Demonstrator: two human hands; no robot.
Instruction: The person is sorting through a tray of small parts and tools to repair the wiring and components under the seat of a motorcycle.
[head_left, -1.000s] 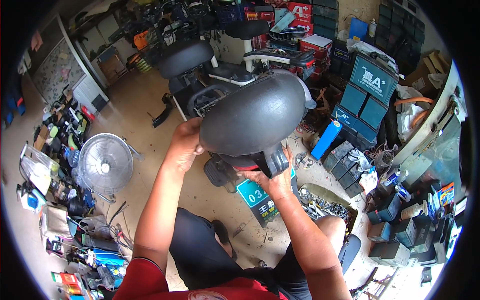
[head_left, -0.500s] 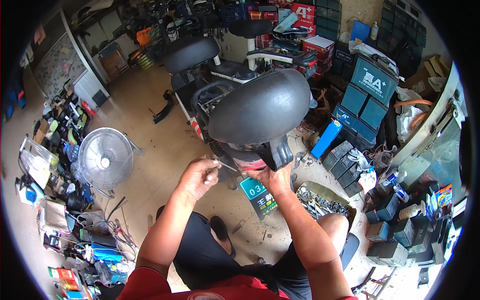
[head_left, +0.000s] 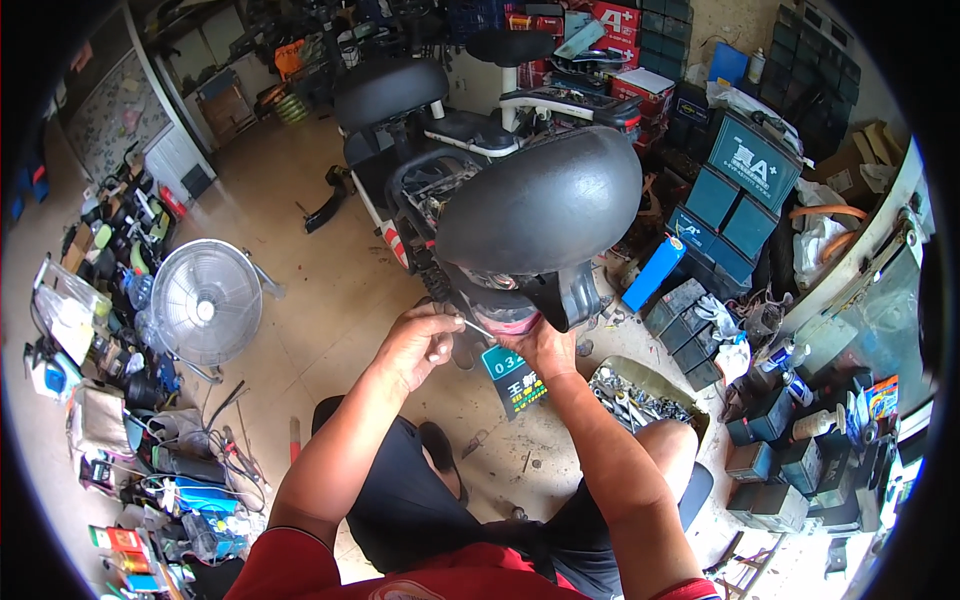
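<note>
My left hand is below the large black scooter seat, fingers pinched on a thin metal rod that points toward the red rear light. My right hand is closed at that light, beside a curved black plastic piece. What its fingers grip is hidden. A teal plate on a dark printed flap hangs just below both hands. A metal tray full of loose tools lies right of my right forearm.
Stacked batteries, a blue battery pack and more dark boxes line the right. A standing fan and piled parts with cables line the left. Behind are more scooter seats and red boxes.
My left hand has left the seat's side, dropped lower and now holds the thin rod toward the rear light. My right hand stays at the light. The whole view has shifted slightly.
</note>
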